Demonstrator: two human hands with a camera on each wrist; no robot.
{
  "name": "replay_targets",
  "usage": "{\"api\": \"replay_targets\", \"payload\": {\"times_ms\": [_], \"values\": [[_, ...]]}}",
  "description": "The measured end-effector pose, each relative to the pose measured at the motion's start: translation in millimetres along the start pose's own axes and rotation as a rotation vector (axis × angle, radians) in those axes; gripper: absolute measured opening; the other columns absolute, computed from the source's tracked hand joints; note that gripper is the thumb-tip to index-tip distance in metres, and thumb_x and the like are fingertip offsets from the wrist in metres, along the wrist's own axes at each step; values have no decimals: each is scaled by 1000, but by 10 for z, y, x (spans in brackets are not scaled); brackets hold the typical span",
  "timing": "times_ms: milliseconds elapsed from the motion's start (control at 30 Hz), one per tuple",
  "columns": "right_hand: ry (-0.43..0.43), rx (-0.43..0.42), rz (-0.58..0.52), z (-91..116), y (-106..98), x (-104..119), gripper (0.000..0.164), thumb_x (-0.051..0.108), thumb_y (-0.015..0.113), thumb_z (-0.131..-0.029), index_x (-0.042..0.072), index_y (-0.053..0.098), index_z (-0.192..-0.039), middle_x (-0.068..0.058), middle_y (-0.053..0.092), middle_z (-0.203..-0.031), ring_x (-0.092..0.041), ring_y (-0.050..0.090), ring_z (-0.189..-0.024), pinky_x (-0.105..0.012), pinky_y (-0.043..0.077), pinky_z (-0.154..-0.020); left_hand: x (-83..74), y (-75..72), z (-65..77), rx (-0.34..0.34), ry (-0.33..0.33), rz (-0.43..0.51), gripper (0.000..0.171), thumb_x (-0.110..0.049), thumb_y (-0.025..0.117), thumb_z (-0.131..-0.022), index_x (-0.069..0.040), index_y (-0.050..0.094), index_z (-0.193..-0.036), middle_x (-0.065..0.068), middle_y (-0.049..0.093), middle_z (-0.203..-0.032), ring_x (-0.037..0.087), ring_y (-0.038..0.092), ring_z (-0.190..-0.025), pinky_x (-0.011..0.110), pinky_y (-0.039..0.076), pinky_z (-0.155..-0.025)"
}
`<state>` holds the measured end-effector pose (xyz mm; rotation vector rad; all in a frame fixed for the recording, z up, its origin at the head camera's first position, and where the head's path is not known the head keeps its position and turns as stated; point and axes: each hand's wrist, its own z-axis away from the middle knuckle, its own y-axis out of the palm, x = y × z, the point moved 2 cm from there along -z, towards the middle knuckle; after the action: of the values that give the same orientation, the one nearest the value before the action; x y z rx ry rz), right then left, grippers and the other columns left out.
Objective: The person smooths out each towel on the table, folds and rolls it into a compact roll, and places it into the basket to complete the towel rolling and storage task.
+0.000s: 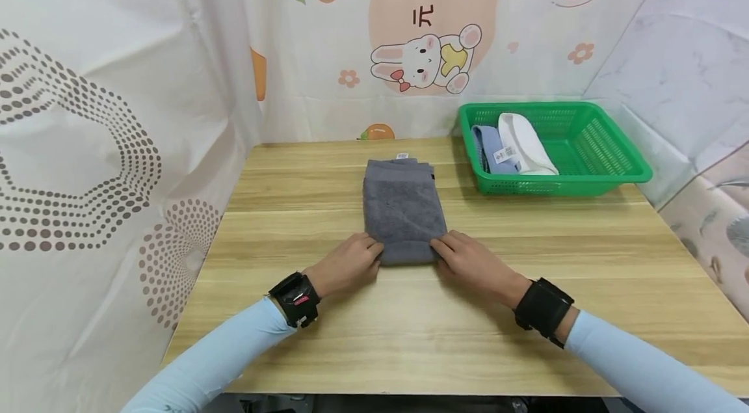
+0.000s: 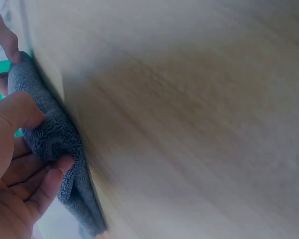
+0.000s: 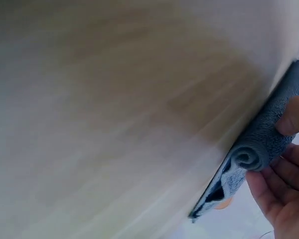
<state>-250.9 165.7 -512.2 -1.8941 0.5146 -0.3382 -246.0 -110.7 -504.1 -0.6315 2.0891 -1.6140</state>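
Note:
A dark grey towel (image 1: 404, 201) lies folded lengthwise on the table, its near end turned into a short roll. At the roll's left end my left hand (image 1: 351, 261) holds it; in the left wrist view the thumb presses the fabric (image 2: 52, 119) and the fingers curl around the end. My right hand (image 1: 474, 265) grips the opposite end. The right wrist view shows the spiral of the roll (image 3: 249, 157) between thumb and fingers, with a flat layer of towel stretching away beyond it. A small white tag (image 1: 402, 156) sticks out at the far edge.
A green plastic basket (image 1: 564, 187) stands at the back right of the wooden table (image 1: 281, 205). Inside it are a blue rolled cloth (image 1: 491, 146) with a label and a white rolled cloth (image 1: 526, 143). Printed curtains (image 1: 316, 75) hang behind and at the sides.

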Motion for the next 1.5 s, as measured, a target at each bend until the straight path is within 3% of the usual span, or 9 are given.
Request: {"api": "replay_targets", "payload": {"times_ms": [133,433,667,800,933,1067,1167,1367,1500], "values": [[90,1,-157,-75,27,-118,31,4,71,-89,-7,69,-119,-15,70,-102,-26,66,-90,-42,55,-79,69,2,-4,31,-81,110,14,-8,65,-97,0,73,-106,7,71,-93,19,65,-88,34,54,-80],[500,190,-697,-126,39,-316,17,10,66,-100,6,63,-116,0,72,-93,-12,67,-82,-31,53,-68,223,15,63,78,-270,486,26,-13,55,-106,-13,56,-132,-2,59,-81,7,44,-63,25,40,-59],[609,224,-852,-156,21,-371,8,12,67,-100,8,64,-107,-4,70,-93,-18,66,-80,-30,51,-66,197,10,41,-49,-208,335,13,-8,60,-103,-13,70,-108,2,66,-100,12,54,-85,29,48,-77],[613,184,-797,-165,18,-359,5,14,71,-98,9,69,-100,-3,68,-91,-18,63,-76,-30,50,-65,141,11,40,-93,-102,111,17,-6,60,-100,-8,75,-108,5,60,-103,21,50,-91,31,45,-81],[520,81,-601,-167,18,-288,6,7,75,-94,12,71,-91,-3,60,-93,-15,57,-73,-31,48,-65,117,-6,56,-70,-43,-17,24,-16,67,-95,-4,74,-115,7,61,-105,24,50,-93,35,43,-84],[288,-29,-328,-164,0,-185,14,-3,79,-85,9,74,-87,-4,59,-91,-18,58,-80,-32,52,-67,108,-19,74,-36,-39,15,38,-21,78,-92,-2,70,-123,9,55,-108,24,47,-96,35,44,-85],[137,-58,-227,-149,-27,-114,14,-7,77,-82,3,75,-90,-6,61,-92,-21,61,-83,-32,54,-68,113,-6,84,-33,-43,78,36,-10,78,-92,-1,69,-126,9,51,-109,23,45,-98,33,43,-85],[90,4,-217,-93,-44,-61,34,12,91,-78,-1,73,-103,-10,62,-103,-22,64,-91,-36,56,-76,134,-5,86,-23,-72,151,35,5,73,-90,3,69,-125,10,56,-110,22,49,-100,31,47,-85],[73,3,-156,-62,-18,-61,41,8,92,-75,-1,70,-108,-12,61,-106,-26,63,-97,-38,55,-81,152,-30,41,-1,-77,144,36,6,74,-86,5,70,-122,13,63,-111,25,56,-102,33,51,-87]]}}
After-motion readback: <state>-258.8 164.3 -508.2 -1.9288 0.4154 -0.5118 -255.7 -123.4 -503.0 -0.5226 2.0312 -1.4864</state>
